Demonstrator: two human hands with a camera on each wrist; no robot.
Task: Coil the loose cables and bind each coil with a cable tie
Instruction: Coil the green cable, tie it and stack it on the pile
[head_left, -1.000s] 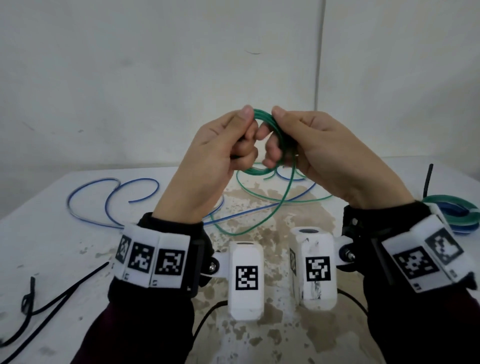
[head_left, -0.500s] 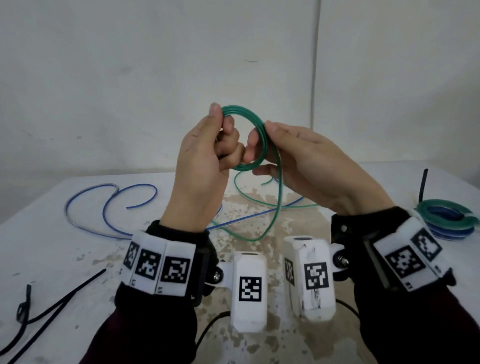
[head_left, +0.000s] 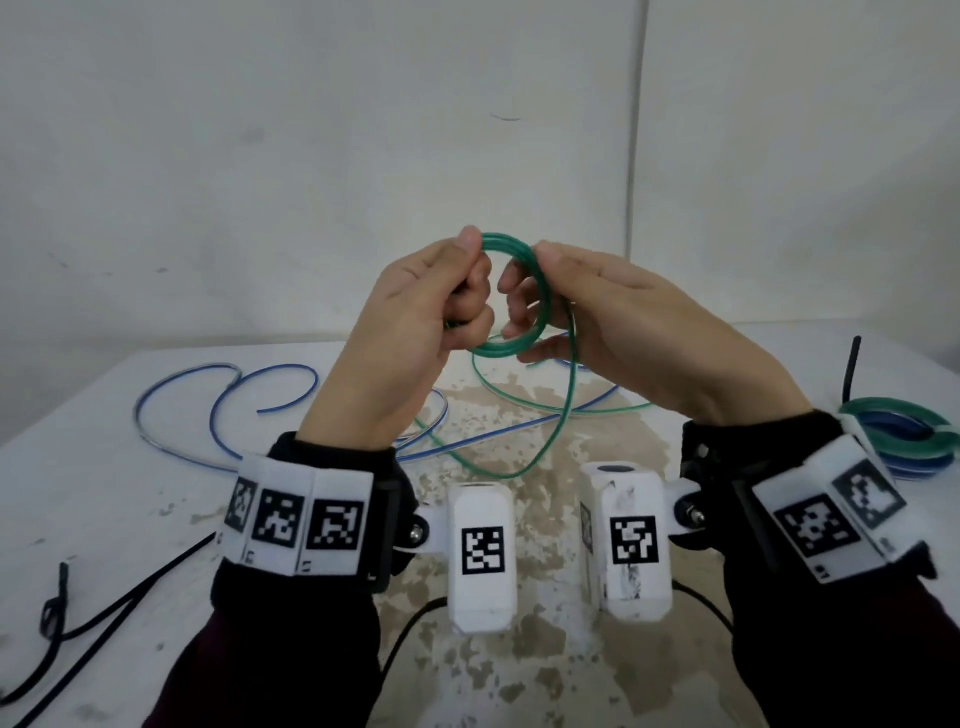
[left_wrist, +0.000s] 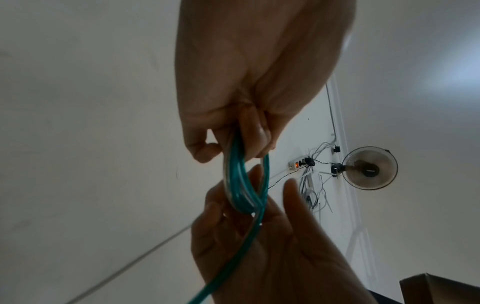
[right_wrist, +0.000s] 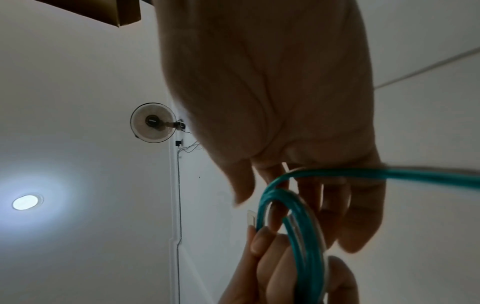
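- Green cable (head_left: 511, 299), wound into a small coil, held up in front of the chest between both hands, above the table (head_left: 130, 483).
- Left hand (head_left: 410, 332) gripping the coil's left side, thumb tip on its top and fingers curled in against the palm over the strands; in the left wrist view the turns pass between thumb and fingers. Judged as the anchor that keeps the finished turns from springing apart.
- Right hand (head_left: 639, 332) on the coil's right side, fingers loosely bent and passing behind the loop, thumb near the top; the free length runs down past its palm. Likely guiding the next turn onto the coil, hence the looser hold; whether the fingertips truly pinch cannot be told.
- Loose tail (head_left: 558, 421) hanging from the coil in a wide loop down to the stained table top, so coiling looks unfinished and no tie is on this coil yet.
- Black cable ties (head_left: 78, 613) lying at the near left edge, within the left hand's reach for the binding step.
- Blue cable (head_left: 218, 415) sprawled uncoiled farther back on the left, probably waiting its turn.
- Finished coils (head_left: 904, 436), green on blue, stacked at the far right with a black strip standing up beside them; apparently set aside out of the work area.
- White wall (head_left: 311, 156) behind.
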